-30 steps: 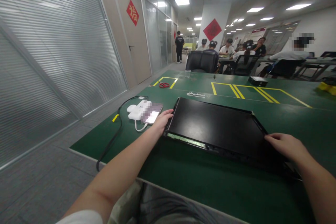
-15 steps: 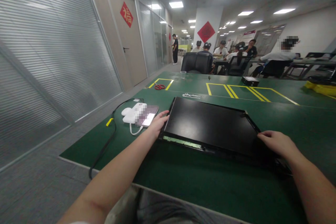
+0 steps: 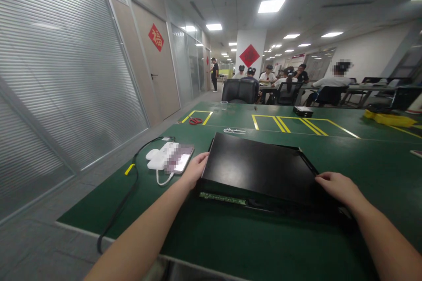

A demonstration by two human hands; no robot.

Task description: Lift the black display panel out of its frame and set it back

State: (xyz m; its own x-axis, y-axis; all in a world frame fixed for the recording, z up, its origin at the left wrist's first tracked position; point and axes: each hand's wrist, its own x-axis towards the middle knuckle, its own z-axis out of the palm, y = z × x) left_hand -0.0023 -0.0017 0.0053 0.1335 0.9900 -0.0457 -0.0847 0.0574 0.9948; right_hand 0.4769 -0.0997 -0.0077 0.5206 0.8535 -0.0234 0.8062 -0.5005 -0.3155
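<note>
A black display panel (image 3: pixel 255 169) lies between my two hands, tilted over a black frame (image 3: pixel 309 161). My left hand (image 3: pixel 195 169) is closed on the panel's left edge, its fingertips partly hidden behind it. At the opposite side my right hand (image 3: pixel 339 188) pinches the right edge between thumb and fingers. A green circuit board strip (image 3: pixel 222 198) shows below the panel's near edge, with a dark gap between them. The frame's near right corner is dark and hard to make out.
On the green table (image 3: pixel 231 246), a phone (image 3: pixel 183 160), white power strip (image 3: pixel 161 158) and black cable (image 3: pixel 134 182) lie left. Farther back are red scissors (image 3: pixel 195 120), a caliper-like tool (image 3: pixel 234 131), a clear cup (image 3: pixel 224 105) and a black box (image 3: pixel 302 111). Several people sit beyond.
The panel's near edge has risen away from the circuit board strip, widening the gap. Both hands keep their hold on its sides. My view has tilted up and turned slightly right.
</note>
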